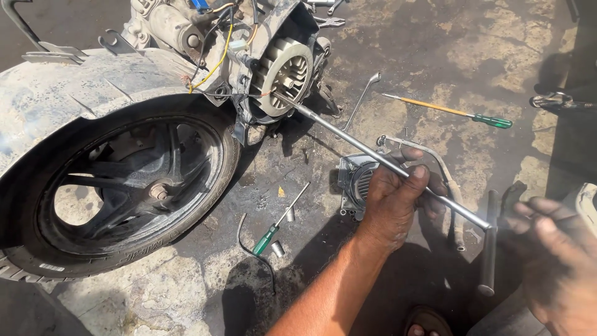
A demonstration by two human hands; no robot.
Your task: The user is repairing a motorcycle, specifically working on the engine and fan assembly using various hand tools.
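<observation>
I am watching my left hand (pixel 398 199) closing its grip around the middle of a long steel T-handle wrench (pixel 373 155), fingers wrapped fully round the shaft. The wrench is running from the near right up to the far left, its tip sitting in the centre of the pale cooling fan (pixel 285 73) on the scooter engine (pixel 186 31). My right hand (pixel 553 261) is blurring at the near right, fingers spread loosely just beside the black cross handle (pixel 488 249); I cannot tell whether it is touching it.

I am judging the wrench stiff, fairly heavy and smooth enough to slip in a greasy palm, so the shaft suits steadying and the cross handle suits turning. The fan blades are looking thin and breakable.

The rear wheel (pixel 124 186) is filling the left. On the concrete floor (pixel 435 50), a grey fan cover (pixel 356 183) is lying under my left hand, a green-handled screwdriver (pixel 273 233) near centre, another green-handled screwdriver with a yellow shaft (pixel 460 112) far right.
</observation>
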